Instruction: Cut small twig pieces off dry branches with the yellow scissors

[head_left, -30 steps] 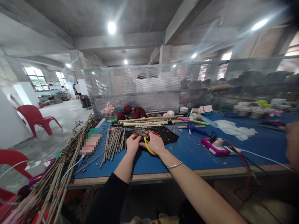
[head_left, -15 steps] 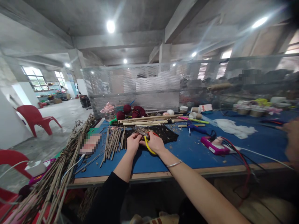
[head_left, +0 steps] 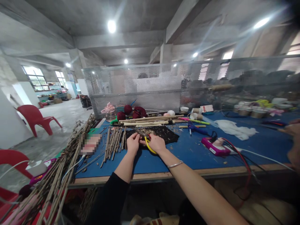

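Note:
My right hand is closed round pruning shears with a curved yellow handle. Their metal blades point up and left over a dark cloth strewn with small plant scraps. Close beside it, my left hand is closed, its fingertips pinched together near the blades. Whatever it pinches is too small or hidden to make out. Left of my hands lies a row of cut twigs on the blue table.
Long dry branches lean along the table's left edge. Behind my hands are pale sticks, dark red yarn balls and a blue glue gun. A purple power strip with cables lies right. Another person's arm shows at the far right.
My hands stay almost in place, with the shears tilted slightly differently and the left fingers shifted a little. The other person's arm at the far right has moved down.

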